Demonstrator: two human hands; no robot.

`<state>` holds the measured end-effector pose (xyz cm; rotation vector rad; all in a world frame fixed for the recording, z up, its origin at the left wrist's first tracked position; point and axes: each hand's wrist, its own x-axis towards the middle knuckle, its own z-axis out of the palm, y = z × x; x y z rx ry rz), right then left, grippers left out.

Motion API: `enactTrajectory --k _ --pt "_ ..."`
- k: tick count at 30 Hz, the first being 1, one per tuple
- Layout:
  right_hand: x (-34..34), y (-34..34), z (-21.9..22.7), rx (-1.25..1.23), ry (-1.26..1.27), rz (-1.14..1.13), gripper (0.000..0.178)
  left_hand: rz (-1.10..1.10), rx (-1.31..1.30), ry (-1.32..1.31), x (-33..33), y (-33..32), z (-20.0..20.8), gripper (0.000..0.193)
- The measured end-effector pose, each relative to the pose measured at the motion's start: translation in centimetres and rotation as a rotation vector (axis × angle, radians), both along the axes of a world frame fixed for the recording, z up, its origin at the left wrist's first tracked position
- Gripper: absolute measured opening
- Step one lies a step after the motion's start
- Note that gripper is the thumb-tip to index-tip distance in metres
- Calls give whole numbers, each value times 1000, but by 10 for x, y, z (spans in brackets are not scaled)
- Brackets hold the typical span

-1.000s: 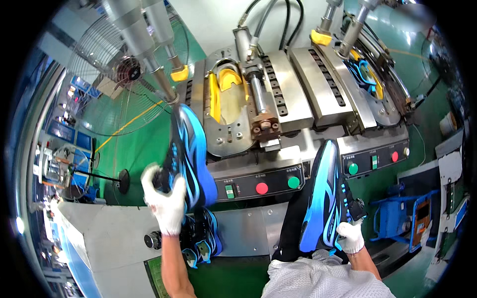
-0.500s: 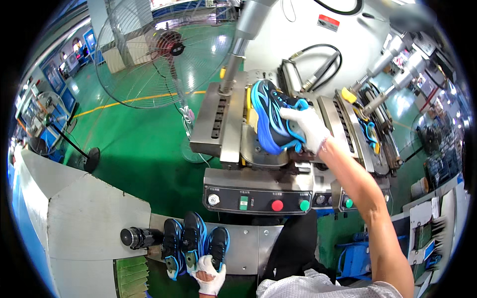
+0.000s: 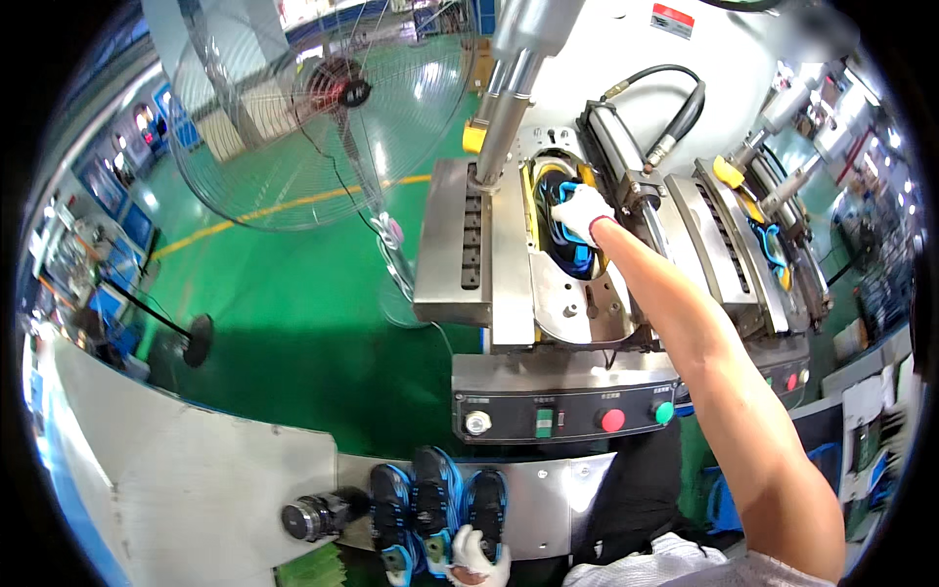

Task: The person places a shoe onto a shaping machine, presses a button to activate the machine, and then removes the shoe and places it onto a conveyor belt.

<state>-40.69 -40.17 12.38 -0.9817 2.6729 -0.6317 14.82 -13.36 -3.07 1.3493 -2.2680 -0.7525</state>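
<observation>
My right hand (image 3: pixel 584 213), in a white glove, is closed on a black and blue sneaker (image 3: pixel 565 245). This sneaker sits down in the yellow-edged recess of a metal pressing machine (image 3: pixel 509 284), and my glove covers part of its upper. At the lower edge, my white-gloved left hand (image 3: pixel 479 560) has its fingers bent round the heel of another sneaker (image 3: pixel 486 499); the fingertips are partly hidden. Beside that one, a middle sneaker (image 3: pixel 435 489) and a left sneaker (image 3: pixel 390 499) stand in a row on a metal shelf (image 3: pixel 548 494), toes pointing away from me.
A control panel (image 3: pixel 567 416) with red and green buttons fronts the machine. Above the recess hangs a thick metal cylinder (image 3: pixel 533 39). A second station (image 3: pixel 768 254) to the right holds another blue-trimmed shoe. A large wire-caged fan (image 3: pixel 342 93) stands back left; a black cylindrical object (image 3: pixel 318 514) lies beside the shoes.
My right hand has lowered the sneaker from a tilted position above the machine into the recess. My left hand stays at the right shoe's heel. The whole view has shifted.
</observation>
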Motion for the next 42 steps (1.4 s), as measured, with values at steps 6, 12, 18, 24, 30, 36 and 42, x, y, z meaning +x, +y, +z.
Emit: enactTrajectory --k 6,12,18,24,30,36,42 --pt "39 38 42 47 1 54 67 87 -46 40 -25 4 -2 59" --pt "179 246 26 -584 43 669 87 287 264 176 -50 27 3 77" --pt "146 398 -103 -50 367 472 77 -372 -11 -80 -28 -16 20 68" --pt "139 413 -107 14 234 560 84 -678 -164 -378 -56 -46 24 24" --pt "178 523 -62 -196 -487 632 109 -582 -179 126 -140 17 98 6" --pt "211 582 -74 -585 -697 477 120 -953 -245 227 -261 84 156 6" --pt "219 678 -73 -827 -300 -85 121 -1436 -201 343 -383 206 198 13"
